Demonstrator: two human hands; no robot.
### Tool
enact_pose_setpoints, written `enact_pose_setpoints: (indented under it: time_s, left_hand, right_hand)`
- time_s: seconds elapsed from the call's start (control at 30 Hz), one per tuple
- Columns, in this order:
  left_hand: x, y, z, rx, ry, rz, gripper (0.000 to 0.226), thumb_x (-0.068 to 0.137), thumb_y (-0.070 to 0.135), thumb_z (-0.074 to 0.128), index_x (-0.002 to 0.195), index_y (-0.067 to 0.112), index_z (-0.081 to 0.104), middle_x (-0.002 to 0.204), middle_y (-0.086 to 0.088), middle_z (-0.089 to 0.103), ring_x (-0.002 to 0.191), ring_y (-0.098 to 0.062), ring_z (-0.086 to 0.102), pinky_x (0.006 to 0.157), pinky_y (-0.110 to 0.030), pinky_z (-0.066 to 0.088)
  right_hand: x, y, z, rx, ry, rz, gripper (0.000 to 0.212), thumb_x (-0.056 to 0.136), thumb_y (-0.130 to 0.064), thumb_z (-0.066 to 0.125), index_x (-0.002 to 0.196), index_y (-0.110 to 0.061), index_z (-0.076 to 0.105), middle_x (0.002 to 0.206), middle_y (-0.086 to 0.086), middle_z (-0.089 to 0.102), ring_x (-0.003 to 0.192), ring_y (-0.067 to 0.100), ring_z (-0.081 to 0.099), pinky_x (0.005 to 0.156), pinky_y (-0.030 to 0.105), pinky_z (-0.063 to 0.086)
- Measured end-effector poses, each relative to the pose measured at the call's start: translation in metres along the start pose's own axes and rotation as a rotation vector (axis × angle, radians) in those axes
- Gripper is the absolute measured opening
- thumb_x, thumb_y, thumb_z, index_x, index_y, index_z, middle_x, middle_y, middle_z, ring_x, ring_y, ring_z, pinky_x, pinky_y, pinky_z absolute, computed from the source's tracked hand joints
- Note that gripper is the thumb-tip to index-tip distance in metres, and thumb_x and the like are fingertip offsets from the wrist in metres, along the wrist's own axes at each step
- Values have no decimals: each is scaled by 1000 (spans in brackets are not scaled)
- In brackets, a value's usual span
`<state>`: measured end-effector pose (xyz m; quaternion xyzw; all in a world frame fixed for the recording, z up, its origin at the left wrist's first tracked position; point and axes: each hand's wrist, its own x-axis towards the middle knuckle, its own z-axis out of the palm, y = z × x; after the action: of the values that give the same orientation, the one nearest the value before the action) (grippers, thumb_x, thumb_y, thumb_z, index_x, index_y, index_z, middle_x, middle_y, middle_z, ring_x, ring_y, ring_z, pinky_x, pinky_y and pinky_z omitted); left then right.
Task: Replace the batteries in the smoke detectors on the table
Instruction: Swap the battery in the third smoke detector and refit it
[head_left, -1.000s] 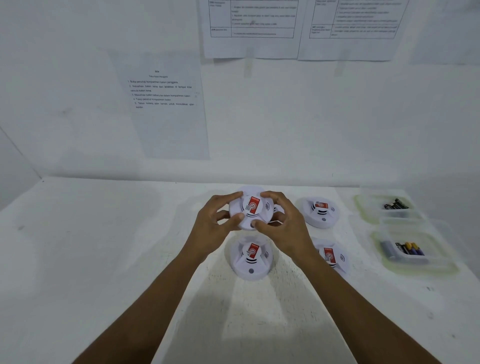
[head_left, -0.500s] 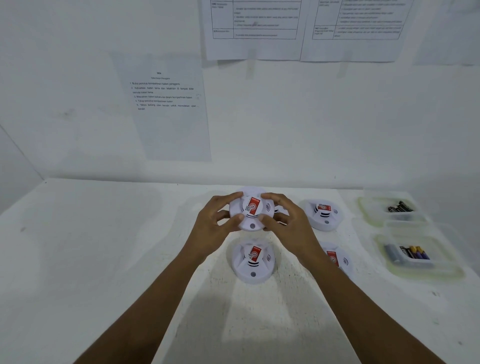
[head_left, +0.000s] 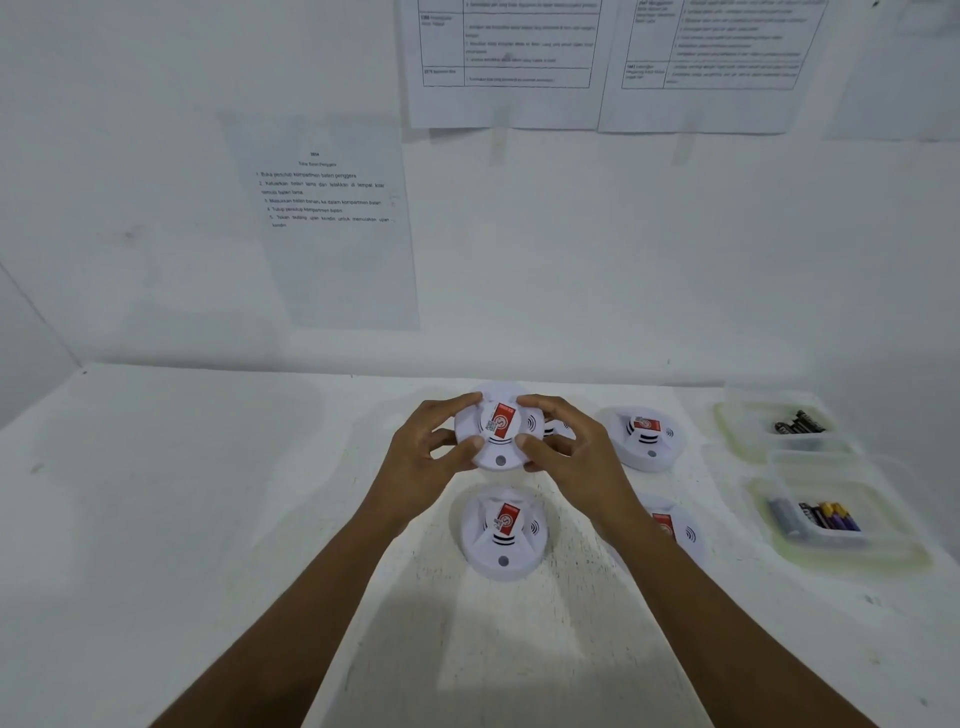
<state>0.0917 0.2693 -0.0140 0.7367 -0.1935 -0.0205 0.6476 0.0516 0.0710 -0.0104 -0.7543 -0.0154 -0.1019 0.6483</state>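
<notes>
hands, left (head_left: 421, 467) + right (head_left: 571, 462), grip detector (head_left: 500, 431); red label, text unreadable.

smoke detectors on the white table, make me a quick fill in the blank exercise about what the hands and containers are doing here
1. The round white smoke detector with a red label is held by ____ hands.
2. The left hand and right hand hold it ____ the white table.
3. The clear plastic containers on the right hold ____.
4. Its red label faces ____.

Missing words: both; above; batteries; up
</notes>
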Motion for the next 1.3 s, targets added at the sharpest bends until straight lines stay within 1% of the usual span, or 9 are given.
enact_pose_setpoints:
  time_s: [0.27, 0.47, 0.73, 0.97, 1.07, 1.13, 1.3]
  left_hand:
    - [6, -3, 1, 48, 9, 10, 44, 87, 23, 70, 130, 29, 59, 127, 9, 58, 112, -13, 62, 89, -41, 58]
    - [11, -3, -1, 28, 7, -4, 44, 86, 25, 71, 129, 30, 60, 126, 7, 58, 109, -19, 63, 86, -43, 59]
    - [14, -4, -1, 36, 13, -1, 43, 87, 22, 70, 129, 28, 60, 126, 6, 58, 111, -18, 62, 87, -38, 59]
    - [14, -5, -1, 22, 9, 0, 43, 88, 20, 70, 129, 27, 60, 125, 5, 58, 111, -21, 62, 86, -43, 59]
    - [15, -5, -2, 32, 13, 2, 43, 88, 21, 70, 129, 28, 60, 126, 6, 58, 111, -18, 62, 86, -40, 59]
    - [14, -5, -2, 32, 11, 0, 43, 87, 22, 70, 128, 29, 60, 126, 6, 58, 109, -17, 63, 84, -37, 59]
    - [14, -5, -1, 42, 11, 3, 43, 87, 22, 70, 127, 30, 60, 127, 6, 57, 108, -19, 64, 82, -31, 59]
  right_hand:
    - [6, 4, -1, 0, -12, -8, 37, 88, -14, 72, 123, -22, 62, 124, 4, 63, 97, 25, 69, 74, 39, 62]
    - [11, 6, 1, -3, -8, -10, 37, 87, -15, 71, 122, -23, 62, 123, 3, 63, 98, 25, 69, 74, 39, 62]
    - [15, 7, 0, -5, -6, -7, 38, 87, -14, 72, 123, -20, 62, 122, 4, 63, 96, 25, 70, 73, 38, 62]
    - [15, 6, 1, -12, -2, -9, 38, 87, -13, 71, 124, -19, 61, 121, 3, 63, 97, 25, 69, 73, 36, 62]
    - [15, 6, 1, -5, -3, -8, 37, 87, -13, 71, 123, -20, 62, 120, 1, 63, 97, 24, 69, 73, 36, 62]
    - [16, 6, 1, -30, 2, -16, 36, 88, -15, 71, 122, -21, 62, 121, 1, 64, 99, 22, 68, 77, 36, 61]
    - [15, 7, 0, -72, 7, -28, 34, 87, -18, 72, 120, -25, 64, 120, -1, 66, 101, 17, 67, 82, 39, 60]
